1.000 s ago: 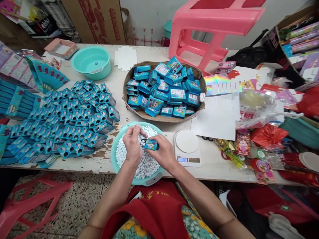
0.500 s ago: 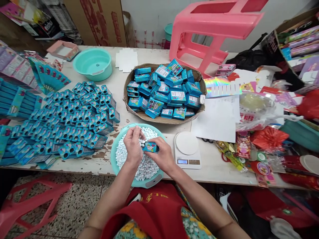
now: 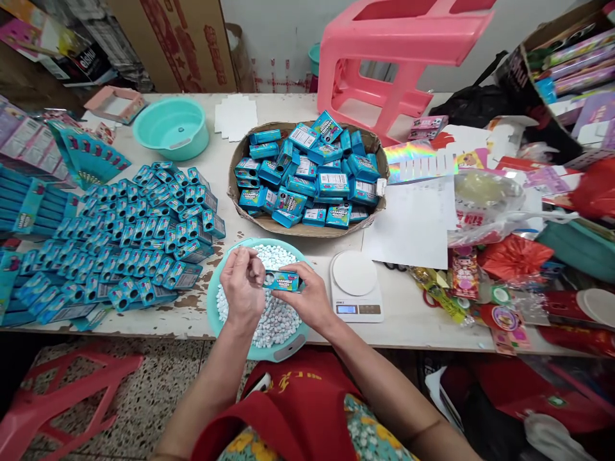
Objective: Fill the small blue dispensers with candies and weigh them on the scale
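My right hand (image 3: 312, 296) grips a small blue candy box (image 3: 284, 280) marked "Caramelo Macizo", lying sideways with its end towards my left hand. Closed and cupped at that end is my left hand (image 3: 241, 285), its fingertips near the box's opening. Small white candies are held in it, mostly hidden by the fingers. Below both hands, a turquoise basin (image 3: 214, 320) is filled with loose white candies (image 3: 277, 323).
Behind the basin stands a cut-down cardboard box (image 3: 307, 229) heaped with blue boxes. Rows of blue boxes (image 3: 144, 237) cover the left side. A white scale (image 3: 356, 288) sits right of the basin. An upturned pink stool (image 3: 403, 38) and another turquoise basin (image 3: 170, 144) stand farther back.
The view has shifted slightly, moving the table items left in the picture. My left hand has drawn a little back from the blue box, which stays in my right hand.
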The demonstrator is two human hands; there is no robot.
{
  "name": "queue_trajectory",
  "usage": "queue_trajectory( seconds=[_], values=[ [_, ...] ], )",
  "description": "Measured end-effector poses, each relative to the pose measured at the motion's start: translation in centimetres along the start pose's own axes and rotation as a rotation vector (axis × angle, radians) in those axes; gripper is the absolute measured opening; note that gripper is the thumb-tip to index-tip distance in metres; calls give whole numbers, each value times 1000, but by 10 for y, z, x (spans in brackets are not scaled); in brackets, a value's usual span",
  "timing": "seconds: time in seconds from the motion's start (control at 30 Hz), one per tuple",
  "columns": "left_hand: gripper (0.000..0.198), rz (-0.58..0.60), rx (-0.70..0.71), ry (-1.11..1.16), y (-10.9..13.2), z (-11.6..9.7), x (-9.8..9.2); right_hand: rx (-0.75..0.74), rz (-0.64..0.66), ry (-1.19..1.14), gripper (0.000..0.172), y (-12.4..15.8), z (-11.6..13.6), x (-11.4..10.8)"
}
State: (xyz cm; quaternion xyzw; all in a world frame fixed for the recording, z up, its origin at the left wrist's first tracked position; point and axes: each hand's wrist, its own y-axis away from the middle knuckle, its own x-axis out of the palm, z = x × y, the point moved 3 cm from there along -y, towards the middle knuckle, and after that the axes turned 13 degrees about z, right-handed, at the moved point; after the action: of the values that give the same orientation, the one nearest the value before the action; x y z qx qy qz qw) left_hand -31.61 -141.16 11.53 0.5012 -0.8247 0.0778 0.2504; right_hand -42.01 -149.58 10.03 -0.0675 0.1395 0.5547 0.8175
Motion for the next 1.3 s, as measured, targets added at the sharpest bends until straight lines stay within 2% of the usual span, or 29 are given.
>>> queue_trajectory(
  seconds=[0.1, 0.17, 0.27, 0.33, 0.4, 0.5, 0.6, 0.67, 0.7, 0.77, 0.8, 0.9, 0.97, 1.07, 1.1, 1.17, 1.23, 1.27, 1.3],
  values=[
    [22, -33, 32, -89, -3, 1, -14, 20, -18, -88, 38, 9, -8, -21],
    [22, 17, -12, -348, -5, 10, -31, 44, -66, -90, 38, 20, -20, -43],
    [16, 187, -134, -855, -15, 34, -54, 126, -165, -11, 36, 40, -49, -85],
    [13, 221, -94, -1040, -36, 47, -57, 193, -245, 52, 37, 52, -74, -113],
    [19, 208, 15, -1084, -72, 57, -46, 227, -322, 130, 38, 60, -98, -136],
    [39, 239, 113, -1094, -144, 74, -12, 223, -358, 241, 37, 62, -128, -156],
    [53, 266, 33, -1070, -207, 97, 17, 223, -340, 310, 38, 61, -145, -162],
    [55, 292, -71, -1008, -227, 108, 25, 208, -382, 384, 50, 64, -143, -163],
    [55, 302, -101, -982, -230, 111, 26, 192, -417, 427, 56, 67, -137, -163],
    [52, 315, -56, -979, -221, 104, 24, 144, -482, 501, 61, 73, -119, -160],
    [50, 328, 11, -994, -210, 96, 23, 113, -497, 522, 57, 75, -108, -158],
    [54, 438, 198, -1006, -154, 62, 27, -6, -461, 516, 42, 66, -73, -144],
    [65, 531, 190, -968, -108, 42, 33, -80, -375, 484, 44, 49, -52, -129],
    [65, 627, 48, -864, -45, 30, 38, -124, -216, 428, 71, 20, -32, -98],
    [60, 607, -10, -812, -29, 31, 37, -131, -186, 429, 81, 15, -29, -87],
    [46, 458, -108, -697, -5, 39, 27, -171, -146, 503, 93, 13, -26, -63],
    [36, 253, -193, -606, 13, 49, 15, -217, -58, 627, 95, 21, -28, -39],
    [34, 194, -234, -582, 20, 53, 10, -222, -6, 674, 93, 26, -31, -29],
    [34, 193, -272, -576, 27, 57, 8, -212, 25, 701, 90, 31, -35, -22]
  ],
)
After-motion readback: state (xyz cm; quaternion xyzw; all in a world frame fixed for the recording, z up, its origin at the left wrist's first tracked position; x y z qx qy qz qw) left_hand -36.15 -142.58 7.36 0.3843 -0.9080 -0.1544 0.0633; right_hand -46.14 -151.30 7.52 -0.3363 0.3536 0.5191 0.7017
